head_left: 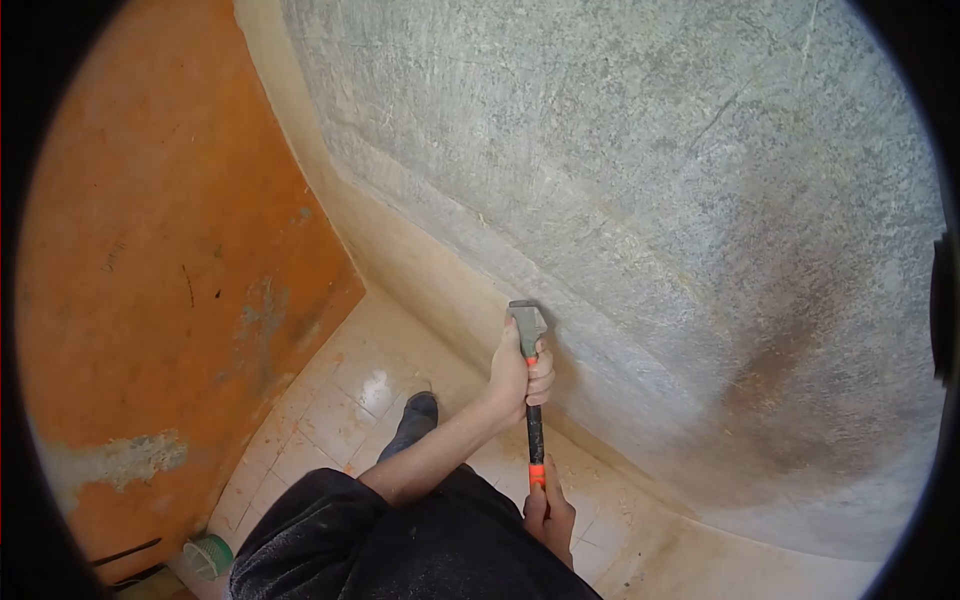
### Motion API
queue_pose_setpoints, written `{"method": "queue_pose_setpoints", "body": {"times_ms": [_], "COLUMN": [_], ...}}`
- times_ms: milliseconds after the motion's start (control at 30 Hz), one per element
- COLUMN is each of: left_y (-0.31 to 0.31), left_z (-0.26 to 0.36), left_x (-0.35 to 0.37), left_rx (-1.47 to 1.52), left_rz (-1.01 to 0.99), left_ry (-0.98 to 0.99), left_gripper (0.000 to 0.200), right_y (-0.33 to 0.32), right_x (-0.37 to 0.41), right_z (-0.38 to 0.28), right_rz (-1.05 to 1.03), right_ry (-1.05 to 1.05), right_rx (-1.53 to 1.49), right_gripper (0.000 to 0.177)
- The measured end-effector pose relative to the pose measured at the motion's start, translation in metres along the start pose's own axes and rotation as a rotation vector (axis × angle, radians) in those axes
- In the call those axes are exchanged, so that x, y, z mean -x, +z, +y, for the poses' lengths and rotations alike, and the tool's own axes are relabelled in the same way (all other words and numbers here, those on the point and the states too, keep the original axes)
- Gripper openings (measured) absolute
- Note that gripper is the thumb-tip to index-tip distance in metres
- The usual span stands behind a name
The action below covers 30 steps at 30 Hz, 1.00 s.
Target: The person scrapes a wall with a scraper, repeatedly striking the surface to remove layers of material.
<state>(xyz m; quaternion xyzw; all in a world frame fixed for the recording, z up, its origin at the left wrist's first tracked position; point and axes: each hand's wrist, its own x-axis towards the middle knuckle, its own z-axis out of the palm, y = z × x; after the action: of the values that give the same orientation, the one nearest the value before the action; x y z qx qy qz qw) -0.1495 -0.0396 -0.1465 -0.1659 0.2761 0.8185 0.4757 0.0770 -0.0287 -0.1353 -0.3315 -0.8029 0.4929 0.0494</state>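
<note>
A long-handled scraper [536,430] with a grey head and a black and orange handle is held against the lower part of the grey wall [640,200]. My left hand [520,375] wraps round the handle just below the head, with the thumb up along the head. Lower down, near the orange end of the handle, my right hand [550,512] is closed on it. The head's top edge lies at the border between the grey surface and the cream band [430,265].
An orange wall [180,220] with peeled patches rises at the left. Small debris lies on the tiled floor [340,405]. A green and white basket [208,556] stands at the lower left, beside dark rods. My dark shoe [421,406] is on the floor.
</note>
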Motion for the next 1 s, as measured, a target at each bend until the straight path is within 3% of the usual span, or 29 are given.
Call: {"method": "queue_pose_setpoints", "body": {"times_ms": [200,533,600,667,733,767,867,1000], "left_y": [0.010,0.015,0.001,0.002,0.003,-0.002,0.003,0.000], "left_z": [-0.003,0.008,0.031,0.027,0.006,-0.003,0.002,0.001], "left_x": [0.006,0.007,-0.003,-0.002,0.005,0.002,-0.002,-0.003], "left_rx": [-0.029,-0.051,0.000,0.017,-0.004,-0.018,-0.007,0.002], "left_rz": [0.030,0.119,0.084,0.089,0.105,0.006,0.105,0.096], "left_ry": [-0.076,-0.014,0.067,0.081,-0.038,-0.062,0.005,0.001], "left_gripper": [0.055,0.052,0.052,0.052,0.052,0.052,0.052,0.053], "right_y": [-0.002,-0.001,0.006,0.004,-0.001,-0.003,-0.006,-0.008], "right_x": [0.009,0.001,-0.017,-0.015,0.005,0.011,-0.002,-0.002], "right_z": [0.003,-0.014,-0.028,-0.025,-0.013,-0.010,-0.018,-0.016], "right_rz": [0.029,0.008,-0.043,-0.067,-0.008,-0.008,-0.008,0.010], "right_ry": [-0.004,0.090,-0.051,-0.019,-0.020,0.051,0.063,0.047], "right_rx": [-0.089,-0.161,-0.053,-0.091,-0.051,-0.032,-0.052,-0.142], "right_gripper": [0.044,0.045,0.045,0.045,0.045,0.045,0.044,0.044]}}
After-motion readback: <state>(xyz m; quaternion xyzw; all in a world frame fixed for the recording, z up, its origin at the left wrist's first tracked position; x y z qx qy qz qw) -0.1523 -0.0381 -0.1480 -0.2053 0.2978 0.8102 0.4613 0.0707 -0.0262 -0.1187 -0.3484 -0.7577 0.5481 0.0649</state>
